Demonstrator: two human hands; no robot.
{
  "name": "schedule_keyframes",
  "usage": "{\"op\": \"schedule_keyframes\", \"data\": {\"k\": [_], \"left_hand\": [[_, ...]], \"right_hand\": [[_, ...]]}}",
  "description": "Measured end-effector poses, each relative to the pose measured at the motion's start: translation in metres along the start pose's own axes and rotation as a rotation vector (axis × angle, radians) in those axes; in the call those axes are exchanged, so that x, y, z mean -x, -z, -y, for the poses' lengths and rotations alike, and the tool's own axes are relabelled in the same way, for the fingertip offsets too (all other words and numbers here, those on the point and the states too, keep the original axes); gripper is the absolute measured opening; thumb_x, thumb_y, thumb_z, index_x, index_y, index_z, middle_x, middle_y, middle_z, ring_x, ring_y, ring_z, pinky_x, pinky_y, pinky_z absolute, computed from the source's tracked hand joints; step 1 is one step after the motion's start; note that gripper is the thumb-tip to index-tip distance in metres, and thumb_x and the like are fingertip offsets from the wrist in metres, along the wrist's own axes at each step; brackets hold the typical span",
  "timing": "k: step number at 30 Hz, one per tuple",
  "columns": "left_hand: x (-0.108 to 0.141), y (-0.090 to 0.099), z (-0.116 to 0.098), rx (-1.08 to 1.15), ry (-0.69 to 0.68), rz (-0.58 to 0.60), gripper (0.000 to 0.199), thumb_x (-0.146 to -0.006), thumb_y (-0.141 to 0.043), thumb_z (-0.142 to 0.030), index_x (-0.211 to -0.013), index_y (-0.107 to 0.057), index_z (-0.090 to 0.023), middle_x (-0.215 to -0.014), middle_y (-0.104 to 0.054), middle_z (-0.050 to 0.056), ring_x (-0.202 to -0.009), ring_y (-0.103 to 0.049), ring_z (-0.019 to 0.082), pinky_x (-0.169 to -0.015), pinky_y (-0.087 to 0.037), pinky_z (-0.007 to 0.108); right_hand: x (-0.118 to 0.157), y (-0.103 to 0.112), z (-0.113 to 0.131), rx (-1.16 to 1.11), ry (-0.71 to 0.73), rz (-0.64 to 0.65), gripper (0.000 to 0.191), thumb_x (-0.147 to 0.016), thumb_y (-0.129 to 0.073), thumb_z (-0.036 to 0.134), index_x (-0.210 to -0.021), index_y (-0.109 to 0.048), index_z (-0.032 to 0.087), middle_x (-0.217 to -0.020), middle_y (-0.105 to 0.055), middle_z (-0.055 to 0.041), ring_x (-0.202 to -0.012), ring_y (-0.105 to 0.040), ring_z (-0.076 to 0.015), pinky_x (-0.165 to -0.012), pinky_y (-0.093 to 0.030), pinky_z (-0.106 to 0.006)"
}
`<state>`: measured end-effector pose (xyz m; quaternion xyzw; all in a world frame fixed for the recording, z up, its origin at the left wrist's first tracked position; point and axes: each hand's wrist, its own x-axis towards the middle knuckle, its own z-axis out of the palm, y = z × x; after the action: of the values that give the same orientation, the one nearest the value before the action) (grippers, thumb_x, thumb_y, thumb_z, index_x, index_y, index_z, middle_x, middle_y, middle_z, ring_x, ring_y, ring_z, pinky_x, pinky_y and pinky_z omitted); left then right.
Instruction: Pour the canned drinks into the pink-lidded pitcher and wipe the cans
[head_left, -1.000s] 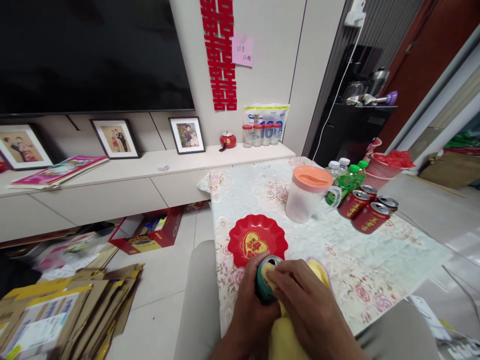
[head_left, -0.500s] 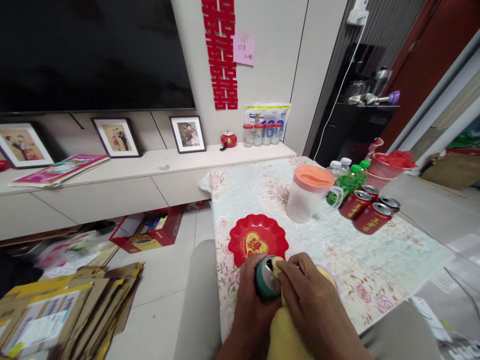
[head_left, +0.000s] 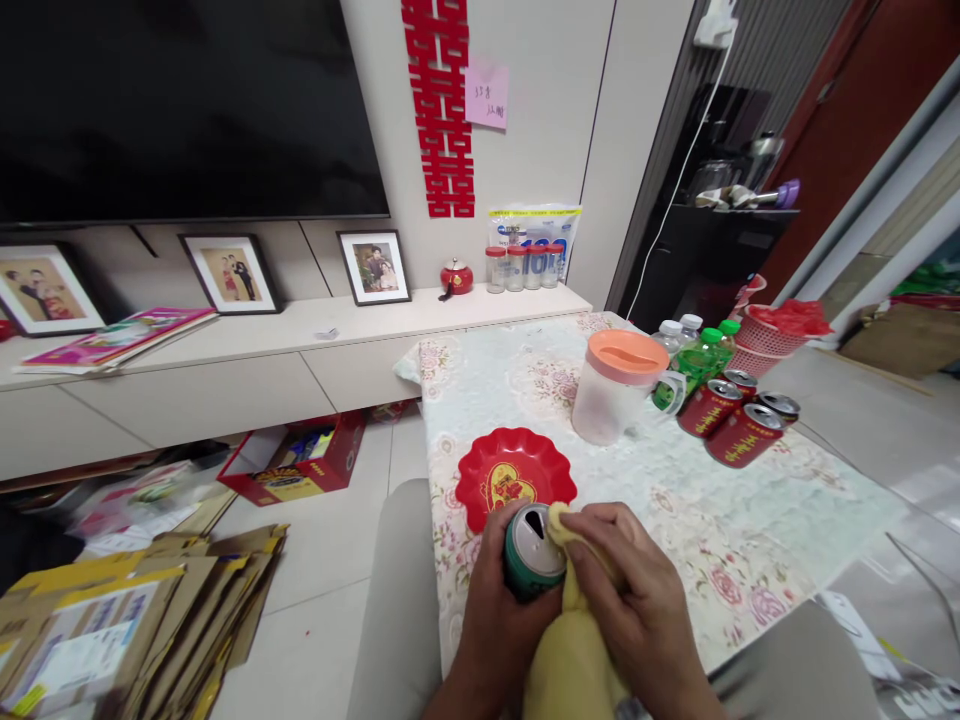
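My left hand (head_left: 499, 610) is wrapped round a green can (head_left: 531, 560), its opened silver top tilted up. A yellow cloth (head_left: 574, 650) is pinched in my right hand (head_left: 641, 590), and a bunched end of it touches the right side of the can's rim. The rest of the cloth hangs down between my forearms. Just beyond the can lies a red scalloped plate (head_left: 551, 465) with a gold heart print, on the flowered tablecloth (head_left: 495, 380).
A clear pitcher (head_left: 600, 405) with an orange lid stands behind my right hand. Farther right are several red cans (head_left: 742, 440), green bottles (head_left: 697, 365) and a pink basket (head_left: 765, 340). Flattened cardboard (head_left: 165, 620) and a red box (head_left: 300, 465) lie on the floor at left.
The can has shifted slightly left and up in my left hand. My right hand and the cloth end have moved a little toward the right edge of its top, uncovering the opening.
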<state>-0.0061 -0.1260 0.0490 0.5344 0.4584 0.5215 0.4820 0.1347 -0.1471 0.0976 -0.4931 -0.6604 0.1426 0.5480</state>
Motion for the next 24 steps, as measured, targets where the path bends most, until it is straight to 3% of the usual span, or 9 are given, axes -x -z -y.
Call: {"op": "schedule_keyframes", "data": {"k": [5, 10, 18, 24], "left_hand": [[0.001, 0.001, -0.003, 0.100, 0.017, 0.125, 0.059, -0.070, -0.081, -0.022, -0.125, -0.061, -0.023, -0.122, -0.074, 0.008, -0.111, -0.072, 0.028, -0.096, -0.060, 0.039], [0.002, 0.001, 0.000, 0.161, 0.000, 0.128, 0.064, -0.066, -0.079, -0.018, -0.127, -0.060, -0.024, -0.126, -0.072, 0.006, -0.116, -0.069, 0.027, -0.101, -0.057, 0.038], [-0.003, 0.005, -0.004, 0.027, -0.009, -0.042, 0.055, -0.069, -0.075, -0.024, -0.122, -0.059, -0.023, -0.118, -0.069, 0.007, -0.110, -0.068, 0.026, -0.101, -0.055, 0.041], [-0.005, 0.008, 0.003, 0.014, 0.057, -0.089, 0.064, -0.071, -0.081, -0.034, -0.130, -0.055, -0.024, -0.122, -0.069, 0.008, -0.114, -0.067, 0.028, -0.102, -0.054, 0.042]], "right_hand": [[0.007, -0.008, -0.025, -0.244, -0.313, -0.119, 0.018, -0.096, -0.065, 0.030, -0.107, -0.080, 0.028, -0.106, -0.073, -0.0054, -0.099, -0.070, -0.0181, -0.085, -0.055, -0.025], [0.012, -0.014, -0.039, -0.394, -0.490, -0.002, 0.031, -0.098, -0.061, 0.044, -0.111, -0.080, 0.023, -0.107, -0.073, -0.0084, -0.102, -0.069, -0.0228, -0.087, -0.053, -0.030], [0.018, -0.023, -0.042, -0.214, -0.480, 0.175, 0.040, -0.101, -0.051, 0.049, -0.108, -0.078, 0.020, -0.101, -0.075, -0.0100, -0.096, -0.069, -0.0239, -0.086, -0.053, -0.033], [0.024, -0.023, -0.022, -0.115, -0.392, 0.122, 0.033, -0.102, -0.051, 0.042, -0.112, -0.076, 0.022, -0.102, -0.075, -0.0087, -0.092, -0.069, -0.0211, -0.084, -0.055, -0.031]]}}
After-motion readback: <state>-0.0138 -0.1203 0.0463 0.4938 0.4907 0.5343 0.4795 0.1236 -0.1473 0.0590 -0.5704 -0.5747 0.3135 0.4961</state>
